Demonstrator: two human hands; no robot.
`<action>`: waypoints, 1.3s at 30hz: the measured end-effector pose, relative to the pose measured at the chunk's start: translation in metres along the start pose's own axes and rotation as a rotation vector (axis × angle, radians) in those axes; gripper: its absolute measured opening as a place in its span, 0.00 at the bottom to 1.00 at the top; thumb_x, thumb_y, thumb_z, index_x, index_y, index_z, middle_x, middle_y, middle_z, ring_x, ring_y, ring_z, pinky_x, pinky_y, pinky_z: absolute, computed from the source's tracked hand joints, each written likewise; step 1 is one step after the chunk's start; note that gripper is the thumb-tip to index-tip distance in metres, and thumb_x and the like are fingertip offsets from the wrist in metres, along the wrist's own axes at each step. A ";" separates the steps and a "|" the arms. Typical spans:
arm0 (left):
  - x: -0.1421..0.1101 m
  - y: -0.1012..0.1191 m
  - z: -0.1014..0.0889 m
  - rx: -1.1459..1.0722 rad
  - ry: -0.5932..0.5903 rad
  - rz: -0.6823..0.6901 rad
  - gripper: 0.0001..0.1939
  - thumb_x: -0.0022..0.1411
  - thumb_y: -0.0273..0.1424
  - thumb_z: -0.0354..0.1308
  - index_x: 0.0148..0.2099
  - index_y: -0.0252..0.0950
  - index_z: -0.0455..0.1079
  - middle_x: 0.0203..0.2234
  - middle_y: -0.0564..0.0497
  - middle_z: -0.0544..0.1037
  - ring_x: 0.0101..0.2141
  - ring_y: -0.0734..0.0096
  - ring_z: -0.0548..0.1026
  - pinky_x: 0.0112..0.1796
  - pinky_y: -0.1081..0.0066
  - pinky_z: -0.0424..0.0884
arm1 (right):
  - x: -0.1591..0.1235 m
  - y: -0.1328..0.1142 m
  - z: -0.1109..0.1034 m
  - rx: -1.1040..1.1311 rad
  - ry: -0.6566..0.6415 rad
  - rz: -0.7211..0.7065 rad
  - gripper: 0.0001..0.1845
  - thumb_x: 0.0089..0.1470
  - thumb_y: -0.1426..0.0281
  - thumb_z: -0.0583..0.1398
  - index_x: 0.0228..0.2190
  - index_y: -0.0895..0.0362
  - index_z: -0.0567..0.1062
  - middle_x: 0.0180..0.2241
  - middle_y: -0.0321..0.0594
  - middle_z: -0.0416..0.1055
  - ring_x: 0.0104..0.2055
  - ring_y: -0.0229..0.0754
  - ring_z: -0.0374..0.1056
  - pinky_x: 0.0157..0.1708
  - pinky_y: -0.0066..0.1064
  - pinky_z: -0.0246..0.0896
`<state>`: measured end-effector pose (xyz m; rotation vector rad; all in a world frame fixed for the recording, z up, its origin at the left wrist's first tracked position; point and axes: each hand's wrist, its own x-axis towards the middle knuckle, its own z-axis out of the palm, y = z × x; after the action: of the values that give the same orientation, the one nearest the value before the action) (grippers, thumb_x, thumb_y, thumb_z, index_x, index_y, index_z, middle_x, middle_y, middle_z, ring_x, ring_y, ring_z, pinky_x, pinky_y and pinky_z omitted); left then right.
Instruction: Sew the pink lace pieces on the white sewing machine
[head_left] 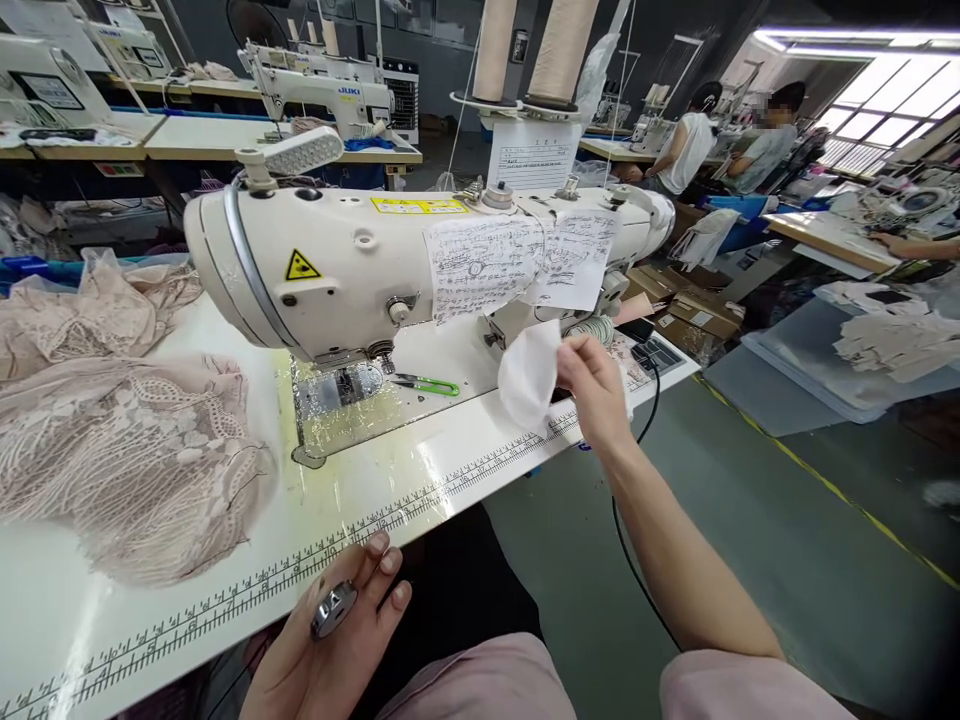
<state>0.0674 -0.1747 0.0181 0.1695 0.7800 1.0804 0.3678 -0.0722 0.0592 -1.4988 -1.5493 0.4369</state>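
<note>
My left hand (341, 620) is palm up at the table's front edge, its fingers loosely curled. A shiny round metal bobbin (333, 610) rests in it, against the palm side of the fingers. My right hand (598, 390) pinches the edge of a thin, rounded white piece of fabric (529, 376), raised at the right end of the sewing machine table. Behind both hands stands the white sewing machine (345, 265). Green-handled thread snips (429, 386) lie on its bed, right of the needle area. What the bobbin carries inside cannot be made out.
Beige lace garments (150, 450) are heaped on the table's left side. A ruler strip (300, 570) runs along its front edge. Two large thread cones (559, 50) stand behind the machine. A black cable (652, 410) hangs at the right. Co-workers (686, 145) sit farther back.
</note>
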 end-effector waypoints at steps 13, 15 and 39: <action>0.070 0.022 0.063 0.173 -0.222 0.028 0.08 0.62 0.38 0.62 0.39 0.39 0.76 0.52 0.48 0.74 0.54 0.62 0.69 0.53 0.63 0.68 | -0.029 0.013 0.016 -0.100 -0.144 0.044 0.12 0.63 0.60 0.54 0.39 0.53 0.73 0.42 0.42 0.76 0.35 0.42 0.70 0.31 0.32 0.64; 0.098 0.020 0.088 0.552 -0.336 0.183 0.12 0.63 0.41 0.59 0.41 0.38 0.76 0.52 0.46 0.74 0.54 0.58 0.69 0.53 0.59 0.66 | -0.041 0.026 0.013 -0.185 -0.139 -0.042 0.10 0.62 0.63 0.55 0.40 0.53 0.74 0.44 0.43 0.76 0.44 0.46 0.69 0.38 0.37 0.66; 0.142 0.019 0.078 1.841 -0.234 0.721 0.05 0.59 0.36 0.61 0.31 0.43 0.72 0.39 0.53 0.78 0.49 0.51 0.67 0.52 0.45 0.59 | -0.032 0.023 0.021 -0.400 -0.204 -0.187 0.11 0.60 0.68 0.60 0.43 0.57 0.76 0.43 0.42 0.75 0.42 0.43 0.70 0.39 0.35 0.59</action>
<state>0.1376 -0.0278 0.0144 2.2052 1.3187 0.6051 0.3602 -0.0907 0.0191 -1.6227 -2.0075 0.1796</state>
